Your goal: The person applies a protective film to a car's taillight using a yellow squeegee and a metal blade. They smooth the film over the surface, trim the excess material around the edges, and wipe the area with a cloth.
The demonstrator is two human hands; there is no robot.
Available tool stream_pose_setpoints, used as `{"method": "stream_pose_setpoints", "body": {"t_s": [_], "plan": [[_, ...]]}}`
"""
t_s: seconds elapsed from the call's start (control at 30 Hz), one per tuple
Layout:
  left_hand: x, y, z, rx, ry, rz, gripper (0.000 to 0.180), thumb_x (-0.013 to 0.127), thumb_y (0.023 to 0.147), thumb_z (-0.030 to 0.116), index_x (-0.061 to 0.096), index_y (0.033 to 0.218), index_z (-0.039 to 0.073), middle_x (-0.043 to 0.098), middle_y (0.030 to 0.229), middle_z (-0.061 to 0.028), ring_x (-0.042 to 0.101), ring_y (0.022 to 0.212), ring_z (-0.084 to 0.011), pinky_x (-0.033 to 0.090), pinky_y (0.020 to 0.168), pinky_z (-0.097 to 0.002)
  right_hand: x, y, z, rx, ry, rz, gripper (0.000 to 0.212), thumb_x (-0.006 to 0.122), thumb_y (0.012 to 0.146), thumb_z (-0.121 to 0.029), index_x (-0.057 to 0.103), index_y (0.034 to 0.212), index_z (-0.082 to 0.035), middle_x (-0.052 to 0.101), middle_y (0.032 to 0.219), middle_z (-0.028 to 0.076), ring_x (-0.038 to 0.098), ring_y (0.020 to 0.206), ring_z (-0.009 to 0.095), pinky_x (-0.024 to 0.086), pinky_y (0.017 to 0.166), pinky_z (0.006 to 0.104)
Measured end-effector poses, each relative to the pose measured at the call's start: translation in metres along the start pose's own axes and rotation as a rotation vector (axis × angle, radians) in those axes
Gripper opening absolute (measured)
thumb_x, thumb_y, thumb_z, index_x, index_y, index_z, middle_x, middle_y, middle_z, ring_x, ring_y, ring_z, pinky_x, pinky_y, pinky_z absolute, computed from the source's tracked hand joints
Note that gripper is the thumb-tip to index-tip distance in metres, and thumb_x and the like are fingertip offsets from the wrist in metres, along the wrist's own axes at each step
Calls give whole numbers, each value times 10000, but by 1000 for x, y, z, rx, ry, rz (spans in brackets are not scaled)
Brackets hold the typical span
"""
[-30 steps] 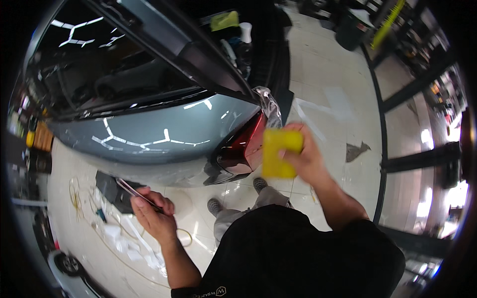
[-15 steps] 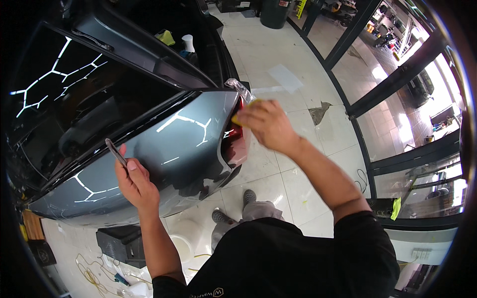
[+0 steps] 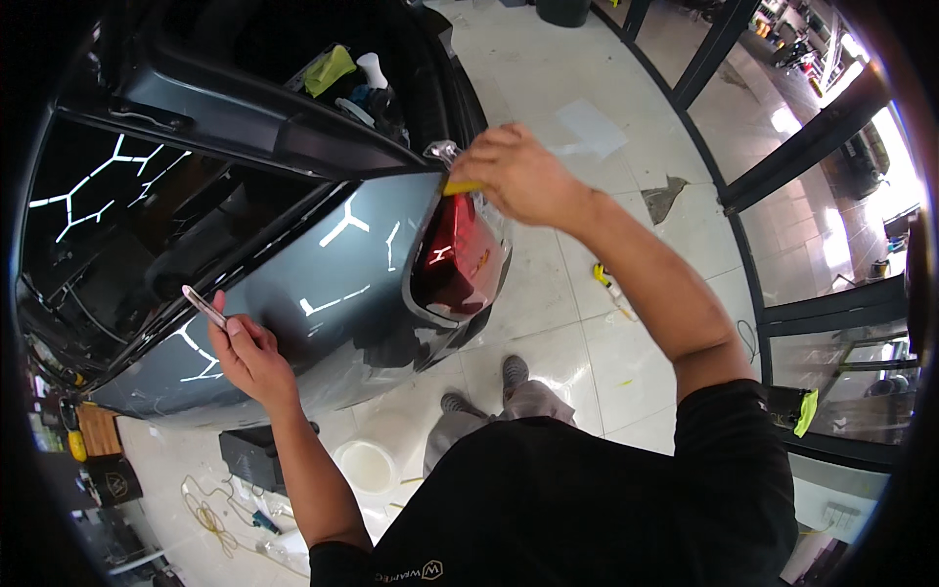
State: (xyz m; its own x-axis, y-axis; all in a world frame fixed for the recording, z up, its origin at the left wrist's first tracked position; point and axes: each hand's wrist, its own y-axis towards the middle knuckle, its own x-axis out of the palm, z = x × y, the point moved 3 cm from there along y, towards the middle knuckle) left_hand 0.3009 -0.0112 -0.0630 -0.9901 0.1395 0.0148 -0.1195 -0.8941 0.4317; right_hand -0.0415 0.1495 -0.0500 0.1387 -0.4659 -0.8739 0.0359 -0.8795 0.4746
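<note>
Presently, grey car (image 3: 323,254): spreads leftward from the right hand (image 3: 518,176) and lies beyond the left hand (image 3: 249,357).
Red tail light (image 3: 455,256): just below the right hand, toward the body. The step in hand appears to be smoothing along its upper edge; the next move likely calls for even pressure and a steady wrist.
White bucket (image 3: 367,467): on the floor, right of the left hand and nearer the body.
Right hand: fingers bent and closed over the pad, back of the hand uppermost; the thumb's exact place is hidden.
Left hand: partly curled, pinching a slim tool, well apart from the right hand; whether it brushes the car cannot be told.
Crumpled clear film (image 3: 443,151): just left of the right hand's knuckles.
Yellow pad (image 3: 463,187): under the right hand's fingers, apparently touching the lamp's top edge.
Slim metallic tool (image 3: 203,305): juts forward and leftward from the left hand's fingers.
</note>
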Motion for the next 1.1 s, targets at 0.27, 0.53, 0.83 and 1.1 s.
{"method": "stream_pose_setpoints", "body": {"t_s": [0.27, 0.53, 0.83, 1.1], "plan": [[6, -2, 11, 57, 111, -15, 348, 447, 1020, 152, 538, 1334, 32, 439, 720, 39, 336, 550, -16, 262, 472, -180, -4, -22, -17, 677, 674, 64, 369, 596, 842, -167, 518, 1183, -49, 658, 968, 259, 655, 911, 399, 507, 793, 448], [-3, -4, 9, 68, -10, -130, 333, 423, 1016, 123, 524, 1313, 13, 442, 717, 28, 340, 547, -26, 262, 474, -184, 15, -28, -141, 731, 459, -179, 348, 618, 841, -147, 477, 1125, -3, 674, 943, 250, 664, 865, 434, 526, 779, 519], [-3, -4, 2, 75, -181, -341, 341, 409, 1021, 120, 503, 1324, -4, 459, 741, 13, 353, 558, -36, 285, 485, -194, 2, -38, -128, 755, 336, 281, 368, 589, 864, -120, 492, 1213, -51, 668, 869, 243, 648, 784, 438, 515, 724, 497], [-9, -2, 12, 89, -191, -386, 334, 403, 1022, 125, 518, 1310, -1, 446, 717, 10, 349, 541, -47, 287, 487, -209, 78, -92, -175, 403, 26, 253, 352, 595, 812, -42, 581, 1159, -96, 649, 897, 115, 636, 866, 328, 502, 748, 440]]}}
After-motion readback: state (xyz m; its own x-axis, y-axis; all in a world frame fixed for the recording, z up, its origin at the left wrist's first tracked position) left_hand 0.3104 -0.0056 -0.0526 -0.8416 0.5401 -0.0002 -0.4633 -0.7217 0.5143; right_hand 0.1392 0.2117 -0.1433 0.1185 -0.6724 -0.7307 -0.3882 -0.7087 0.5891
